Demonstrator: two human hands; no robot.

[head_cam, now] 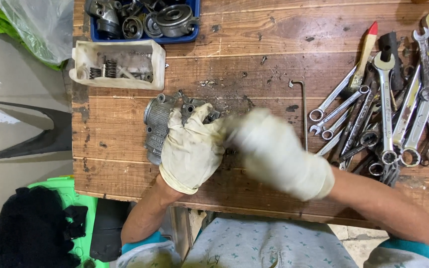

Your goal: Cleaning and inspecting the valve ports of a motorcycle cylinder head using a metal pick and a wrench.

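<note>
— Worn brown wooden planks make up your surface [254, 59], scratched and speckled with dark grit. What can you not make out on it?

— Your right hand [276, 154], in a dirty white glove, is smeared by motion blur, so I cannot tell whether its grip is clenched or released, nor whether it holds anything. It sits just beside your left hand [190, 149], which wears the same kind of glove.

— And the left?

— Its grip is closed over the grey cast-metal engine part with the ribbed face [157, 126]. Your fingers cover the part's right half; only its left side and top lugs show.

— Which way does that part lie?

— It rests on the surface left of centre, with its long axis running roughly away from you toward the far edge. The finely ribbed face points left, and the round bolt lugs stand along its upper end.

— What else is cut off?

— The blue plastic bin of dark round metal parts [194, 35] is cropped by the top edge. Below it, the grimy white plastic tray [160, 64] holds coil springs and small bits that are hard to tell apart. On the right, the heap of shiny steel spanners [388, 114] overlaps itself and runs out of view, with a wooden-handled tool tipped in red [366, 52] lying across it. A thin bent metal rod [304, 111] lies near your right hand, between it and the spanners.
</note>
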